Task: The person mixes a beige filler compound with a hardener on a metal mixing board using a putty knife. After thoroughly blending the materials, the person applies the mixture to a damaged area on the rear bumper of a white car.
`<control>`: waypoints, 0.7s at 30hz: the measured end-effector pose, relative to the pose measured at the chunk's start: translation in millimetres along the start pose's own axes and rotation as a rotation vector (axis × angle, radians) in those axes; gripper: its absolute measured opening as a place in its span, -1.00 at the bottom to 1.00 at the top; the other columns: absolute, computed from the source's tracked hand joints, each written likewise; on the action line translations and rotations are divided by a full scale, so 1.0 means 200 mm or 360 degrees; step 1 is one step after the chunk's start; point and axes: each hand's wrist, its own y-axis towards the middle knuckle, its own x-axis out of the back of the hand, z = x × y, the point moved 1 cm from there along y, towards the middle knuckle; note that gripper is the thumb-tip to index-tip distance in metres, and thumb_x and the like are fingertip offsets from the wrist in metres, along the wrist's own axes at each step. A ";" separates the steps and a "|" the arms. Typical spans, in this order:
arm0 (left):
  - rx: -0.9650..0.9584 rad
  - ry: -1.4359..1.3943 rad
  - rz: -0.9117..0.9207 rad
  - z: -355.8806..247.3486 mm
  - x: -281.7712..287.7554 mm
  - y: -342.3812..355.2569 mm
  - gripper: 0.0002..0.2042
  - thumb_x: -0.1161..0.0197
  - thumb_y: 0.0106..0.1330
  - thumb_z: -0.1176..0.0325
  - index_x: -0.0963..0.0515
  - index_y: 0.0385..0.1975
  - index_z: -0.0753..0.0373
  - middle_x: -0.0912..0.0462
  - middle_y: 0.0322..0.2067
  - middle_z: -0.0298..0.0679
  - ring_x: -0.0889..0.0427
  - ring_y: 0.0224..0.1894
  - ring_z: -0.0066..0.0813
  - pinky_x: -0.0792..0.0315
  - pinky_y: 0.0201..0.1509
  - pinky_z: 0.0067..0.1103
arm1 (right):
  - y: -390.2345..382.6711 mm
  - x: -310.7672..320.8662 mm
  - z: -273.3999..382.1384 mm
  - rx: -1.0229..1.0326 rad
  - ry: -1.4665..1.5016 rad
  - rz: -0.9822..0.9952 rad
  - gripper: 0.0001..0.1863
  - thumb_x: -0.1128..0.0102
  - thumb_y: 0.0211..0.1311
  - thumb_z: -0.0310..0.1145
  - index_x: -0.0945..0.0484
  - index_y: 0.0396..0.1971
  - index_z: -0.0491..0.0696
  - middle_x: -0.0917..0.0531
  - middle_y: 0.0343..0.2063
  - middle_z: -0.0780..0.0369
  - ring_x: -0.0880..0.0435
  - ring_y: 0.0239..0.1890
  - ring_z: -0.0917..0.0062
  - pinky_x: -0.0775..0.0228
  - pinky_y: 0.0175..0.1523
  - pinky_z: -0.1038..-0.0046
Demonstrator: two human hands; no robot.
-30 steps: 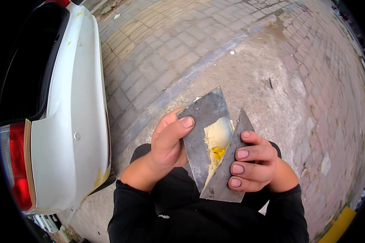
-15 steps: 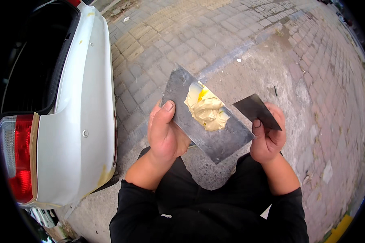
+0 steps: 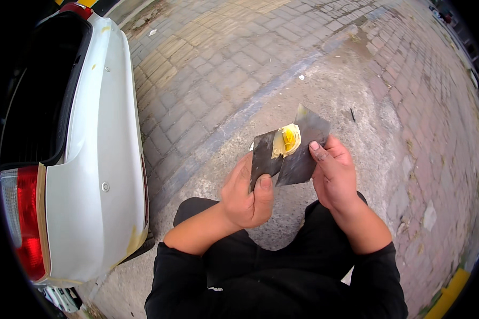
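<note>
My left hand (image 3: 245,199) grips a dark metal mixing plate (image 3: 262,159), its thumb on the near edge. The plate is tilted and seen foreshortened. In my right hand (image 3: 336,178) a thin dark metal putty scraper (image 3: 307,141) is pinched between thumb and fingers, with its blade overlapping the plate's right part. Cream-coloured putty (image 3: 286,141) with a bright yellow streak sits where the two metal sheets meet. Whether it rests on the plate, the scraper or both, I cannot tell.
A white car rear (image 3: 93,202) stands close on my left, with a red tail light (image 3: 29,223) edged by masking tape (image 3: 41,212) and yellowish patches on its bumper. Paving bricks (image 3: 197,106) lie ahead. A small dark stick (image 3: 352,114) is on the ground at right.
The plate has been tilted and brought nearer the scraper. My right hand has moved left and raised the scraper over the plate; the putty is now gathered into a smaller-looking lump.
</note>
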 end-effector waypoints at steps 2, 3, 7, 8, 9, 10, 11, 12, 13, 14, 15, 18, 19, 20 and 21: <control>-0.0057 0.0009 0.0030 0.00 -0.05 0.00 -0.68 -0.06 0.31 0.54 -0.40 -0.03 0.68 -0.58 -0.19 0.22 -0.63 -0.23 0.13 -0.53 -0.11 -0.34 | 0.00 -0.01 0.01 0.0005 -0.0020 -0.0006 -0.74 -0.01 0.38 -0.53 -0.46 0.02 -0.22 -0.61 -0.02 0.18 -0.54 0.02 0.58 -0.32 0.17 0.49; -0.0086 0.0014 0.0043 0.00 -0.07 0.00 -0.67 -0.07 0.30 0.55 -0.39 -0.02 0.69 -0.58 -0.19 0.22 -0.63 -0.23 0.14 -0.53 -0.11 -0.34 | 0.00 -0.01 0.00 0.0016 -0.0036 -0.0016 -0.73 -0.01 0.38 -0.54 -0.45 0.03 -0.22 -0.61 -0.03 0.18 -0.54 0.02 0.58 -0.33 0.16 0.49; -0.0159 0.0062 0.0112 0.02 -0.14 0.02 -0.76 -0.04 0.30 0.58 -0.45 -0.13 0.66 -0.58 -0.35 0.15 -0.62 -0.41 -0.04 -0.50 -0.31 -0.41 | 0.00 -0.01 0.01 0.0040 -0.0082 -0.0050 -0.72 0.00 0.39 -0.53 -0.44 0.06 -0.22 -0.60 -0.02 0.18 -0.54 0.02 0.59 -0.34 0.15 0.50; -0.0144 0.0070 0.0139 0.03 -0.15 0.02 -0.76 -0.04 0.31 0.57 -0.46 -0.12 0.63 -0.57 -0.36 0.15 -0.60 -0.44 -0.04 -0.48 -0.34 -0.39 | 0.01 0.00 0.02 0.0045 -0.0088 -0.0058 -0.71 0.00 0.39 -0.52 -0.43 0.06 -0.22 -0.60 -0.02 0.18 -0.54 0.02 0.59 -0.35 0.15 0.50; 0.0011 -0.0044 0.0235 0.03 -0.15 0.02 -0.77 -0.04 0.33 0.55 -0.47 -0.12 0.60 -0.59 -0.35 0.11 -0.60 -0.44 -0.08 -0.48 -0.32 -0.40 | 0.01 0.01 0.03 0.0101 -0.0111 -0.0078 -0.71 0.00 0.40 -0.51 -0.43 0.07 -0.22 -0.60 -0.01 0.18 -0.54 0.02 0.58 -0.34 0.17 0.49; 0.0165 -0.0158 0.0332 0.03 -0.14 0.04 -0.77 -0.04 0.35 0.53 -0.48 -0.13 0.58 -0.60 -0.35 0.07 -0.61 -0.44 -0.12 -0.48 -0.30 -0.41 | 0.00 0.02 0.05 0.0157 -0.0135 -0.0099 -0.71 0.00 0.40 -0.50 -0.43 0.07 -0.21 -0.59 -0.01 0.18 -0.54 0.03 0.58 -0.33 0.18 0.48; 0.0322 -0.0260 0.0423 0.03 -0.12 0.05 -0.78 -0.04 0.37 0.50 -0.49 -0.14 0.55 -0.62 -0.34 0.04 -0.61 -0.43 -0.16 -0.49 -0.29 -0.42 | 0.00 0.02 0.07 0.0208 -0.0152 -0.0107 -0.72 0.00 0.41 -0.49 -0.43 0.07 -0.21 -0.59 0.00 0.18 -0.53 0.04 0.58 -0.31 0.19 0.48; 0.0512 -0.0382 0.0505 0.06 -0.09 0.05 -0.77 -0.03 0.39 0.47 -0.49 -0.12 0.52 -0.62 -0.30 0.02 -0.63 -0.37 -0.21 -0.50 -0.26 -0.44 | -0.01 0.01 0.08 0.0448 -0.0080 -0.0135 -0.72 0.01 0.42 -0.48 -0.42 0.08 -0.20 -0.58 0.01 0.18 -0.52 0.06 0.57 -0.29 0.22 0.46; 0.0702 -0.0504 0.0586 0.11 -0.05 0.04 -0.76 -0.02 0.42 0.43 -0.48 -0.10 0.48 -0.63 -0.26 0.01 -0.64 -0.31 -0.26 -0.51 -0.23 -0.46 | -0.01 0.01 0.10 0.0687 -0.0005 -0.0161 -0.71 0.02 0.44 -0.46 -0.41 0.09 -0.19 -0.57 0.03 0.19 -0.51 0.09 0.56 -0.27 0.24 0.45; 0.0894 -0.0634 0.0665 0.13 -0.04 0.04 -0.75 0.00 0.44 0.39 -0.48 -0.08 0.45 -0.63 -0.22 0.00 -0.66 -0.24 -0.31 -0.52 -0.21 -0.48 | 0.00 0.05 0.13 0.0912 -0.0013 -0.0155 -0.69 0.06 0.46 -0.46 -0.37 0.13 -0.17 -0.54 0.08 0.19 -0.48 0.15 0.52 -0.22 0.29 0.40; 0.1037 -0.1037 0.0435 0.14 -0.04 0.05 -0.75 0.00 0.45 0.37 -0.48 -0.06 0.43 -0.64 -0.19 -0.04 -0.65 -0.20 -0.35 -0.52 -0.16 -0.49 | 0.00 0.07 0.16 0.1023 0.0048 -0.0174 -0.64 0.09 0.47 -0.45 -0.29 0.20 -0.14 -0.50 0.13 0.18 -0.46 0.17 0.48 -0.20 0.32 0.34; 0.1263 -0.2084 -0.0021 0.14 -0.03 0.10 -0.70 -0.01 0.46 0.37 -0.39 0.09 0.37 -0.59 -0.01 -0.16 -0.60 0.02 -0.35 -0.48 0.12 -0.44 | 0.00 0.06 0.19 0.1070 0.0082 -0.0185 -0.59 0.09 0.43 -0.51 -0.22 0.25 -0.10 -0.46 0.17 0.16 -0.44 0.21 0.44 -0.19 0.34 0.28; 0.1258 -0.2170 -0.0009 0.14 -0.03 0.11 -0.69 -0.01 0.46 0.37 -0.37 0.11 0.38 -0.58 0.02 -0.14 -0.59 0.05 -0.34 -0.47 0.14 -0.42 | 0.00 0.06 0.16 0.1041 0.0032 -0.0220 -0.54 0.08 0.41 -0.56 -0.18 0.27 -0.10 -0.44 0.19 0.16 -0.45 0.20 0.42 -0.17 0.35 0.26; 0.1253 -0.2263 0.0010 0.13 -0.04 0.12 -0.67 -0.02 0.46 0.37 -0.34 0.14 0.38 -0.56 0.04 -0.12 -0.58 0.08 -0.32 -0.45 0.17 -0.39 | -0.01 0.06 0.14 0.1016 -0.0024 -0.0260 -0.50 0.06 0.39 -0.60 -0.13 0.29 -0.10 -0.43 0.20 0.16 -0.45 0.20 0.41 -0.16 0.36 0.24; 0.1249 -0.2362 0.0029 0.12 -0.05 0.12 -0.65 -0.02 0.46 0.37 -0.32 0.16 0.39 -0.55 0.07 -0.10 -0.56 0.11 -0.31 -0.44 0.20 -0.37 | -0.02 0.05 0.10 0.1075 -0.0097 -0.0179 -0.42 0.03 0.32 -0.69 -0.09 0.31 -0.10 -0.40 0.21 0.12 -0.44 0.22 0.35 -0.19 0.34 0.19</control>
